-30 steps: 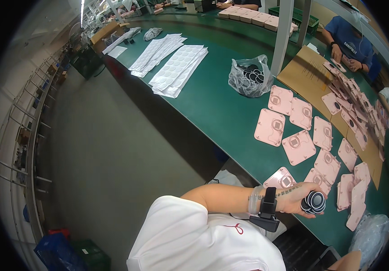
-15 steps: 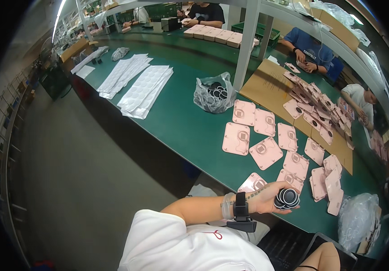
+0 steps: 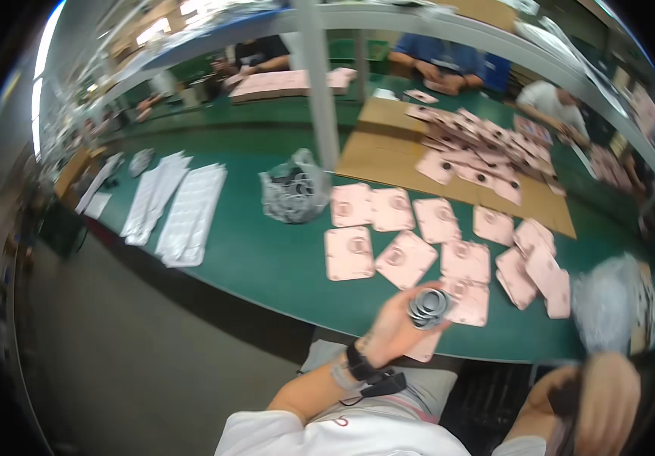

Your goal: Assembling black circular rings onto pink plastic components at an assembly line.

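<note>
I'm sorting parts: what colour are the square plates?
The plates are pale pink, clearest in the head view.

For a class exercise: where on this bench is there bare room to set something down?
Widest: green tabletop between the white sheets and the bag by the post, reaching its front edge. Smaller: bare cardboard left of the pink pile. Crowded: beyond the left hand, where pink plates lie close together.

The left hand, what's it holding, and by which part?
The left hand cups a pile of round discs around their outer edges; the exact contact is blurred.
</note>
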Motion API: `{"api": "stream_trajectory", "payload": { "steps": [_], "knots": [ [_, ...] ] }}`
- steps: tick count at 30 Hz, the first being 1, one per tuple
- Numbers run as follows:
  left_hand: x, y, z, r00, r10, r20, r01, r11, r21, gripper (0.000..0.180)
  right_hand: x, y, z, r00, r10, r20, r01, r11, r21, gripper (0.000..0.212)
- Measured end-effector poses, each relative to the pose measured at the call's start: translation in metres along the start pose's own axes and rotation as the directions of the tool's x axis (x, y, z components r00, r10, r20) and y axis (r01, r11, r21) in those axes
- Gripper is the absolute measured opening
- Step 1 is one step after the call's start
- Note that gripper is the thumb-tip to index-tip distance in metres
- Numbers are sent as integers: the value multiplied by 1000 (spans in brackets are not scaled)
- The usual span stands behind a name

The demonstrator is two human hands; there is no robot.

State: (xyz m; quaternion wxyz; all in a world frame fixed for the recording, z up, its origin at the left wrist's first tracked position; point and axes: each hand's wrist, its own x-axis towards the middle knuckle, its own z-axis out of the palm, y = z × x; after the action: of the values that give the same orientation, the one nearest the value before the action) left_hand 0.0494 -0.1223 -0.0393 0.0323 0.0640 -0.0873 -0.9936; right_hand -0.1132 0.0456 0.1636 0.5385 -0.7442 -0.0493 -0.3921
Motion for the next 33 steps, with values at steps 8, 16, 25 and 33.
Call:
{"api": "stream_trajectory", "payload": {
  "steps": [8, 16, 25, 33],
  "knots": [
    [13, -5, 24, 985, 128, -117, -106, 978, 180, 41, -56, 102, -9, 70, 66, -995, -931, 363, -41, 26],
    [29, -25, 27, 963, 163, -216, -102, 958, 269, 43, -87, 125, -17, 296, -26, -955, -927, 232, -293, 32],
    [35, -18, 9, 949, 107, -296, 62, 858, 510, 44, -100, 129, -14, -249, 240, -938, -523, 782, 339, 23],
    [43, -20, 12, 967, 73, -246, 33, 916, 400, 43, -98, 127, -13, -144, 185, -972, -624, 746, 234, 22]
  ]
}}
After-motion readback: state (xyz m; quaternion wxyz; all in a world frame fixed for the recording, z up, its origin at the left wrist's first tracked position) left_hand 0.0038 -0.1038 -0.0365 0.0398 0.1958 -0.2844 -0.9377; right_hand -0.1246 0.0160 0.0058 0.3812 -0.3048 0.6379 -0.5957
